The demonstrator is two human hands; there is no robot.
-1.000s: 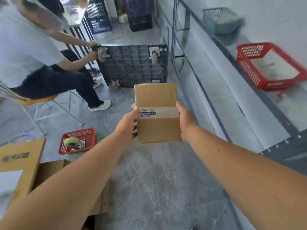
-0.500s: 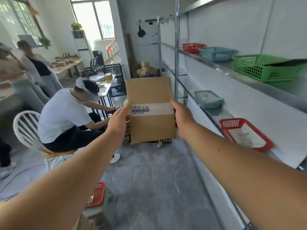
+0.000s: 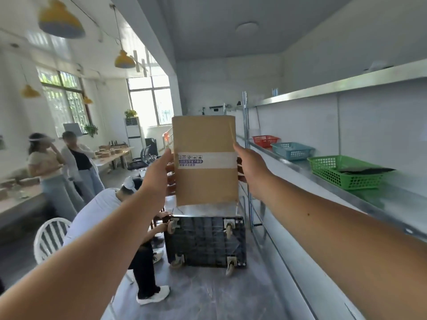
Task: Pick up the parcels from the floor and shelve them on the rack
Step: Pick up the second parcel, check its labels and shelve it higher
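A brown cardboard parcel [image 3: 205, 139] with a white tape band across its middle is held up at arm's length, upright, in the centre of the head view. My left hand [image 3: 156, 176] grips its left edge and my right hand [image 3: 250, 168] grips its right edge. The metal rack [image 3: 360, 82] runs along the wall on the right, with its middle shelf [image 3: 286, 162] at about the parcel's height and its top shelf above.
On the middle shelf stand a red basket [image 3: 264, 140], a blue basket [image 3: 292, 150] and a green basket [image 3: 344, 169]. An upturned black wheeled dolly [image 3: 205, 242] lies on the floor ahead, a seated person [image 3: 99, 218] working on it. Two people [image 3: 62, 167] stand at left.
My view has tilted up from the floor to the room and upper rack. The parcel has risen with both hands still on it.
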